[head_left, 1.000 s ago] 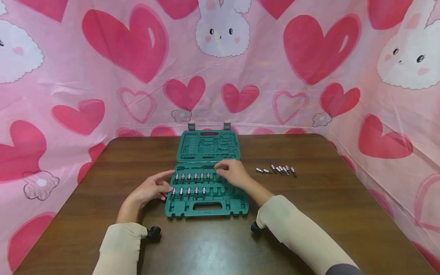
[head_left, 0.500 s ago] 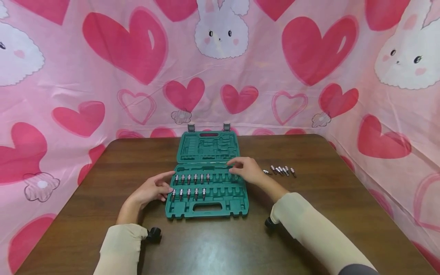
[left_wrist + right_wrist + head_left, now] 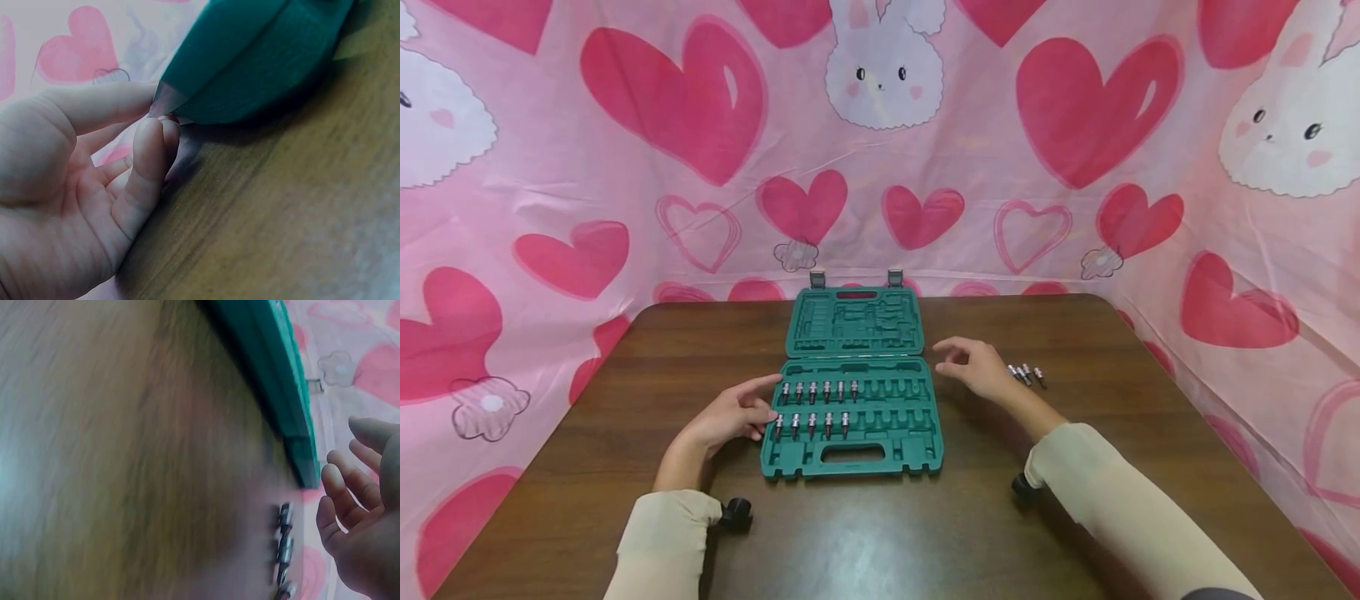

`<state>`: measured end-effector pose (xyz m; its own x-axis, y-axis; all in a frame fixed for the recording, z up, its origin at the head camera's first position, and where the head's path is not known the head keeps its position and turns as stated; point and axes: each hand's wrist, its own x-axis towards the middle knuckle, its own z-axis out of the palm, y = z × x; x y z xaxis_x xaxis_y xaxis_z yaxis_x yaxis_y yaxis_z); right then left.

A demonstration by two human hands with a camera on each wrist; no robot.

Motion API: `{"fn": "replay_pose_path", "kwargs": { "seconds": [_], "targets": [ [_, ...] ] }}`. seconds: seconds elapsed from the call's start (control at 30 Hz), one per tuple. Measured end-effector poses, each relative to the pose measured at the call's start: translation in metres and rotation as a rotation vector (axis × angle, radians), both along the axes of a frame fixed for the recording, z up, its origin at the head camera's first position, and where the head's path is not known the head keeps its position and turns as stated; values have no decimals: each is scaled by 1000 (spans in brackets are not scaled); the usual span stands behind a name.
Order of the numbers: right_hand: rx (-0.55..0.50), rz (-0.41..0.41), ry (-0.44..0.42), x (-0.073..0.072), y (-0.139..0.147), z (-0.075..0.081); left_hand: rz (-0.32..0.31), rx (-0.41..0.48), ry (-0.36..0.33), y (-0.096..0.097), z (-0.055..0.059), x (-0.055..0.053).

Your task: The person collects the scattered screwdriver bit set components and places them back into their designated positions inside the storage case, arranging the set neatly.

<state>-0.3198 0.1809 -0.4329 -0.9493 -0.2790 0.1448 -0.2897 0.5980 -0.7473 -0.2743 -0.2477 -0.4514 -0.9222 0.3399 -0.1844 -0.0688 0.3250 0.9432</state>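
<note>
A green plastic tool case (image 3: 853,462) lies open on the table. Short silver bit sockets (image 3: 812,392) with dark tips stand in the left parts of its two slotted rows; the slots further right hold nothing. My left hand (image 3: 726,417) touches the case's left edge, and its fingertips meet the green corner (image 3: 231,75) in the left wrist view. Past the case's right side, my right hand (image 3: 977,371) hovers over the table with loosely bent fingers and nothing between them. Several loose bit sockets (image 3: 1026,375) lie beyond it, some hidden behind the hand.
The case's lid (image 3: 856,321) is folded back flat, with two latches (image 3: 895,278) at its far edge. A brown wooden table (image 3: 850,533) bears everything. Behind it hangs a pink curtain (image 3: 985,150) with hearts and rabbits.
My right hand has moved right, from above the case's upper row to the table beside it, and covers some loose bit sockets. The left hand keeps its place.
</note>
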Motion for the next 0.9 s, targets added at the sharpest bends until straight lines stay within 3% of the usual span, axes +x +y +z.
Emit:
{"fn": "replay_pose_path", "kwargs": {
  "seconds": [0.2,0.53,0.9],
  "targets": [
    [0,1,29,-2,15,-5,4,12,-14,1,0,1],
    [40,-112,42,-4,49,-6,4,3,-10,2,1,0],
    [95,-149,105,-11,78,-13,5,2,-6,2,1,0]
  ]
}}
